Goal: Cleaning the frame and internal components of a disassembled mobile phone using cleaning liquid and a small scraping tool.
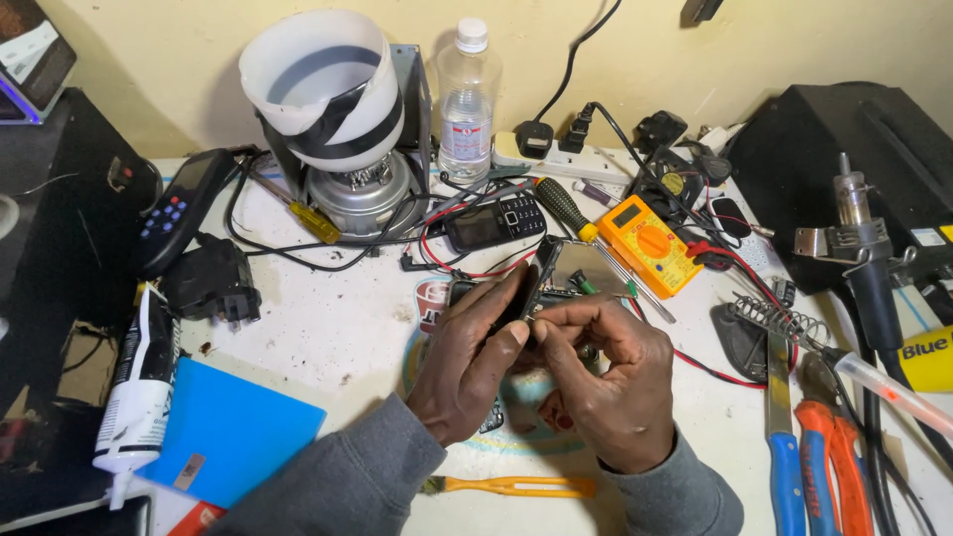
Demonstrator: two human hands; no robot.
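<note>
nearest me, at the table's front edge, a yellow-handled brush [511, 486] lies flat just below the two grey sleeves. right above it the left hand [475, 362] is wrapped around a small dark phone body [523, 291], thumb and fingers closed on its long edges, holding it tilted up off the white worktop [338, 328]. the right hand [608, 382] meets it from the other side, fingertips pinched together at the phone's lower edge; whether they grip a small part or tool there i cannot tell, the knuckles hide it.

the phone looks light and stiff but thin, and by my guess fragile where it is opened up (a shiny inner plate shows at its top). the plastic sides look smooth enough to slip, so the long edges, where the left hand already has it, seem the safest hold; pressing on the exposed middle would be risky.

to the left lie a blue sheet [233, 427] and a white tube with a nozzle [134, 392]. to the right, blue- and orange-handled pliers [819, 447] beside a coiled soldering stand [784, 320].

further back sits a second keypad phone [494, 220], a green-and-black screwdriver [568, 210], and an orange multimeter [650, 243] with red leads. furthest, by the wall, a clear plastic bottle [467, 94], a white power strip [571, 159] and a silver motor with a taped white cup [333, 109].
</note>
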